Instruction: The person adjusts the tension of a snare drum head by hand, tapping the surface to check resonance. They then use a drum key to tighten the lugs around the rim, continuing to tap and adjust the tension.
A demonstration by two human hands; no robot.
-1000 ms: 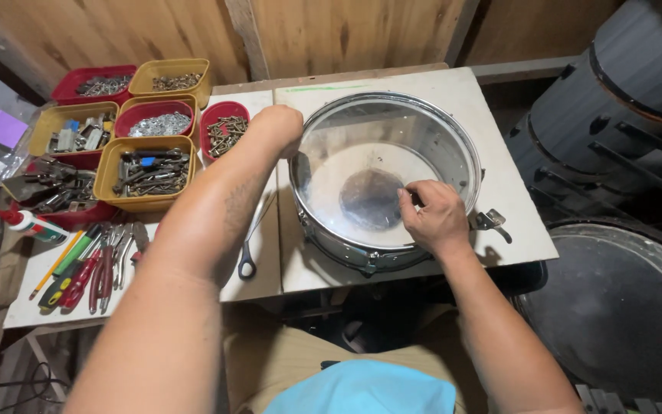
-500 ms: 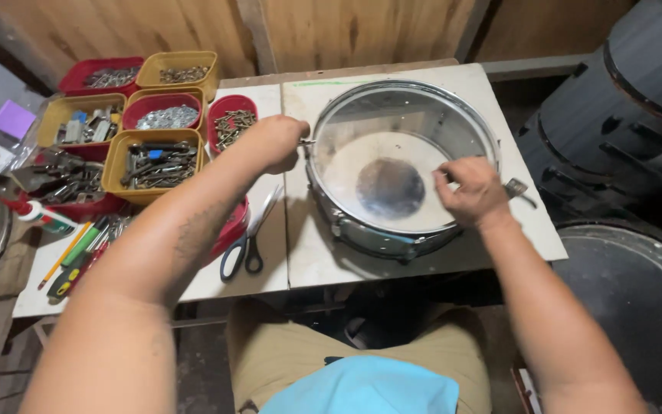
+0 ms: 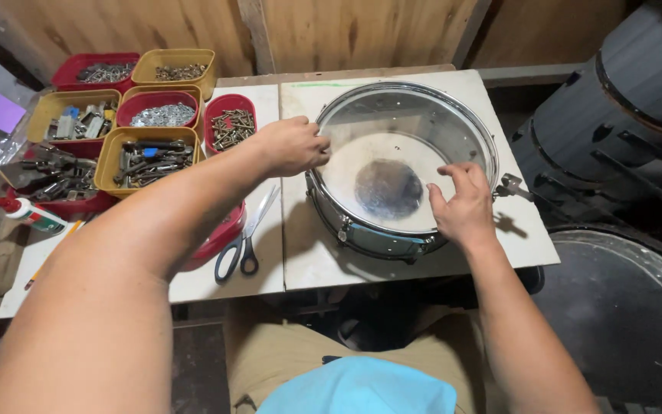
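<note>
A shallow chrome snare drum (image 3: 392, 130) with a worn white head lies flat on a white table (image 3: 308, 261). My left hand (image 3: 293, 144) grips the drum's left rim, fingers curled over the hoop. At the right near side of the head rests my right hand (image 3: 463, 201), fingers spread and bent, holding nothing. A dark worn patch marks the middle of the head.
Yellow and red bins of screws, bolts and metal parts (image 3: 147, 157) stand at the left. Scissors (image 3: 243, 245) lie beside the drum. A glue bottle (image 3: 32, 215) is at the far left. Dark drum shells (image 3: 622, 107) crowd the right; another drum (image 3: 637, 307) sits lower right.
The view has shifted and the drum sits more to the right. My right hand has opened and moved toward the near right rim. My left hand stays on the left rim.
</note>
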